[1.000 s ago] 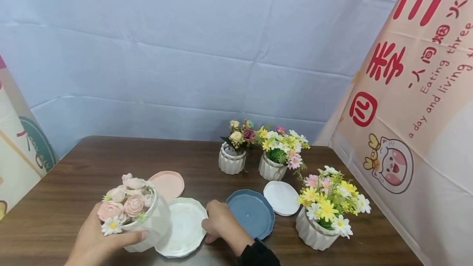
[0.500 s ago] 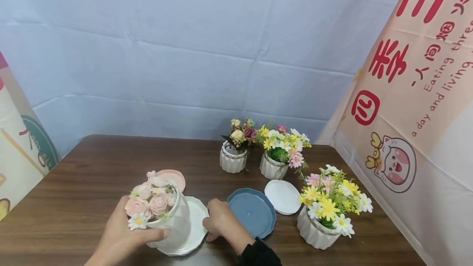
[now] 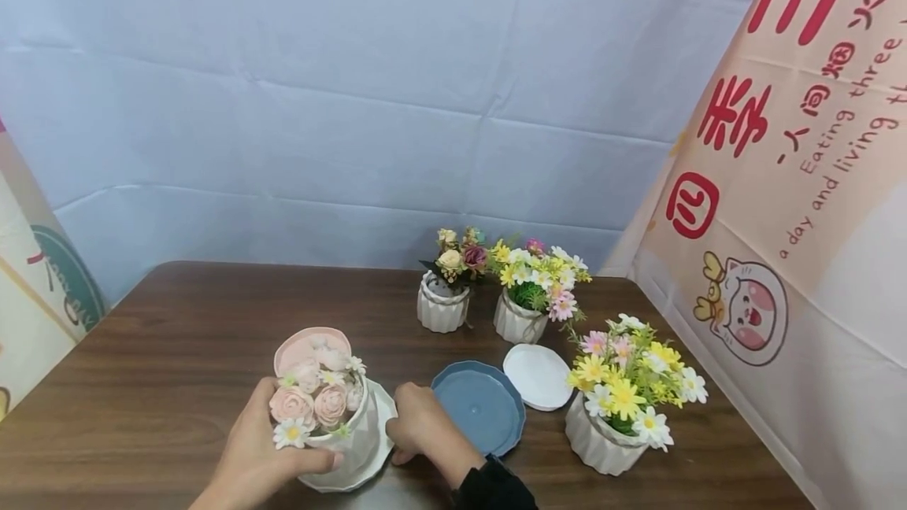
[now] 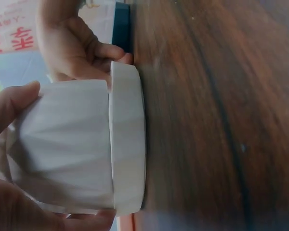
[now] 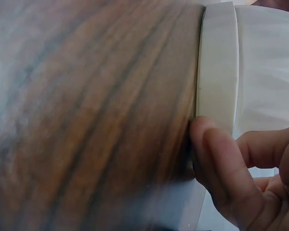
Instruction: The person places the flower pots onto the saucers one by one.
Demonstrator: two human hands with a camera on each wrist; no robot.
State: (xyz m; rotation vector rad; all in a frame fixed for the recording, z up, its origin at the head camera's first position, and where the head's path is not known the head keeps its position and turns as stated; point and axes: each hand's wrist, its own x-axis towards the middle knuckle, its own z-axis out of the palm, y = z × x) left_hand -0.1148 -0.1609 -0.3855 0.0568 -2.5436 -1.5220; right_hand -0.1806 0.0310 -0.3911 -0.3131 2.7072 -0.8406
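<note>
My left hand [image 3: 262, 443] grips a white fluted flowerpot [image 3: 357, 431] with pale pink roses and small daisies. The pot is over the white scalloped saucer [image 3: 384, 408]. In the left wrist view the pot's base [image 4: 67, 144] sits within the saucer's raised rim [image 4: 127, 139]; whether it touches the saucer's floor is hidden. At the saucer's right edge my right hand [image 3: 420, 419] pinches the rim. The right wrist view shows its curled fingers [image 5: 226, 159] on the outside of that rim, with the thumb inside.
A pink saucer [image 3: 290, 349] lies behind the held pot. Rightward are a blue saucer [image 3: 478, 408] and a smaller white saucer [image 3: 538, 376]. One potted daisy arrangement [image 3: 602, 439] stands at right. Two flowerpots [image 3: 442, 309] stand at the back, before a pale cloth [image 3: 319, 101].
My left hand has carried the rose pot rightward, from the white saucer's left side to over it. My right hand keeps its hold on the rim.
</note>
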